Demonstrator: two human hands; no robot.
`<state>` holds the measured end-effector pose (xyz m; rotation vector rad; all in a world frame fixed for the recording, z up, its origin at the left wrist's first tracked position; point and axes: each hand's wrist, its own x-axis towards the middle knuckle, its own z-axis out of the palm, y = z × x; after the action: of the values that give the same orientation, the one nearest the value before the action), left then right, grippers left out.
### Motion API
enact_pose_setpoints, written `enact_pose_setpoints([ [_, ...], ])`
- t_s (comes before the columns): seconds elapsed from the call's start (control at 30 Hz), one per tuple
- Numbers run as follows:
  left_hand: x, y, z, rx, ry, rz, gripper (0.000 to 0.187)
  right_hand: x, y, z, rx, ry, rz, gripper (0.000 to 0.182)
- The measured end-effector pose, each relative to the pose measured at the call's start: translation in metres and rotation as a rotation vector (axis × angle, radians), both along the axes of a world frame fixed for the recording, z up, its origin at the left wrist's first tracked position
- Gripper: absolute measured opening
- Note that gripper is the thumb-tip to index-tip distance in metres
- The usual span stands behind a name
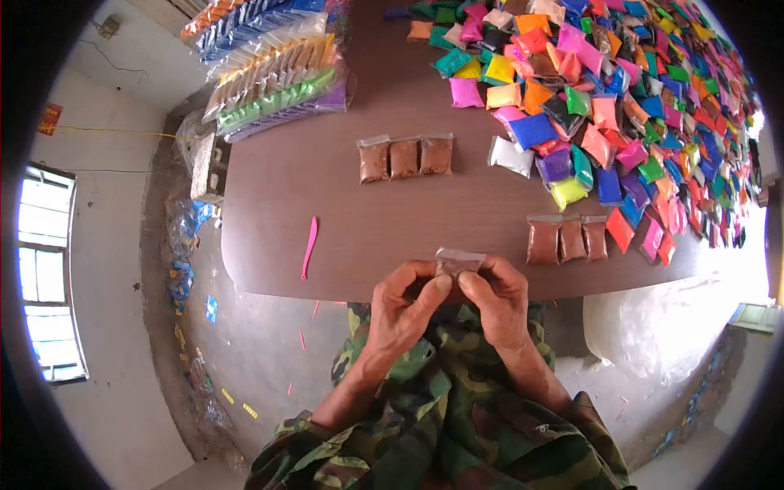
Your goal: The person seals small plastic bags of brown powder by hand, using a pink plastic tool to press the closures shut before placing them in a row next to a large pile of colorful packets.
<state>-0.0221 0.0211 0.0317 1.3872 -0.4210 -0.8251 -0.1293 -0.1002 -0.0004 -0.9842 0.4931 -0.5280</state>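
— Where is the small packet sitting relative to the hands?

— I'm seeing the small brown packet [457, 263] being pinched between both hands, right at the near edge of the tabletop [327, 188]. The left hand [404, 306] is closing thumb and fingers on its left end, and the right hand [498, 298] is gripping the right end, so the two hands are pressing together around it with the clear top strip poking up above the fingertips.

— What's lying around it?

— Just beyond the right hand, a row of three brown packets [567, 239] is resting on the tabletop; a second row of three [405, 158] is lying farther back. A pink stick [309, 247] is lying to the left of the hands, well apart. A big heap of coloured packets [621, 106] is covering the far right side, and bagged strips [278, 82] are stacked at the far left.
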Motion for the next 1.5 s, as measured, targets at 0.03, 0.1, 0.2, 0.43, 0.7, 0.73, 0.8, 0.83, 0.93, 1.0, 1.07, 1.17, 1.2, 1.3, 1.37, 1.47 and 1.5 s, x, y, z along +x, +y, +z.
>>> enact_pose_setpoints([
  [0.03, 0.0, -0.002, 0.003, 0.029, 0.019, -0.01, 0.024, 0.0, 0.0, -0.003, -0.024, 0.0, -0.022, 0.014],
  [0.1, -0.002, -0.005, 0.0, 0.047, 0.045, -0.001, 0.023, 0.0, 0.0, -0.007, -0.056, 0.001, -0.046, 0.014],
  [0.2, 0.002, -0.003, -0.008, 0.034, 0.092, 0.012, 0.023, 0.003, 0.003, -0.009, -0.08, 0.015, -0.038, 0.015],
  [0.43, 0.014, 0.007, -0.022, -0.063, 0.134, -0.003, 0.021, 0.011, 0.001, 0.001, -0.066, 0.078, 0.017, 0.016],
  [0.7, 0.01, 0.003, -0.01, 0.079, 0.163, -0.001, 0.024, 0.012, 0.003, -0.009, -0.033, 0.038, -0.087, 0.02],
  [0.73, 0.011, 0.006, -0.014, 0.105, 0.152, -0.005, 0.024, 0.014, 0.004, -0.006, -0.049, 0.053, -0.091, 0.021],
  [0.8, 0.012, 0.007, -0.015, 0.103, 0.102, 0.015, 0.026, 0.017, 0.007, 0.001, -0.056, 0.074, -0.081, 0.023],
  [0.83, 0.013, 0.007, -0.016, 0.102, 0.076, 0.026, 0.027, 0.018, 0.008, 0.004, -0.049, 0.08, -0.067, 0.023],
  [0.93, 0.019, 0.012, -0.015, 0.123, -0.023, -0.015, 0.029, 0.017, 0.006, 0.009, -0.031, 0.108, -0.011, 0.024],
  [1.0, 0.019, 0.013, -0.019, 0.118, -0.032, -0.021, 0.03, 0.016, 0.003, 0.008, -0.044, 0.102, 0.013, 0.024],
  [1.07, 0.016, 0.012, -0.018, 0.09, 0.01, -0.008, 0.031, 0.015, 0.001, 0.003, -0.078, 0.069, 0.015, 0.023],
  [1.17, 0.005, 0.004, -0.013, 0.029, 0.101, 0.032, 0.03, 0.018, 0.004, 0.006, -0.103, 0.177, -0.125, 0.022],
  [1.2, 0.003, 0.002, -0.015, 0.022, 0.102, 0.036, 0.03, 0.017, 0.004, 0.004, -0.125, 0.178, -0.115, 0.022],
  [1.3, 0.003, 0.004, -0.017, 0.049, 0.082, 0.033, 0.028, 0.011, 0.001, -0.002, -0.145, 0.167, -0.077, 0.022],
  [1.37, 0.007, 0.007, -0.019, 0.072, 0.06, 0.016, 0.027, 0.011, 0.0, -0.001, -0.099, 0.14, -0.039, 0.022],
  [1.47, 0.014, 0.011, -0.024, 0.087, 0.025, -0.024, 0.026, 0.018, 0.002, 0.012, -0.018, 0.148, -0.06, 0.023],
  [1.5, 0.016, 0.011, -0.023, 0.089, 0.012, -0.035, 0.026, 0.017, 0.0, 0.012, -0.033, 0.167, -0.036, 0.023],
])
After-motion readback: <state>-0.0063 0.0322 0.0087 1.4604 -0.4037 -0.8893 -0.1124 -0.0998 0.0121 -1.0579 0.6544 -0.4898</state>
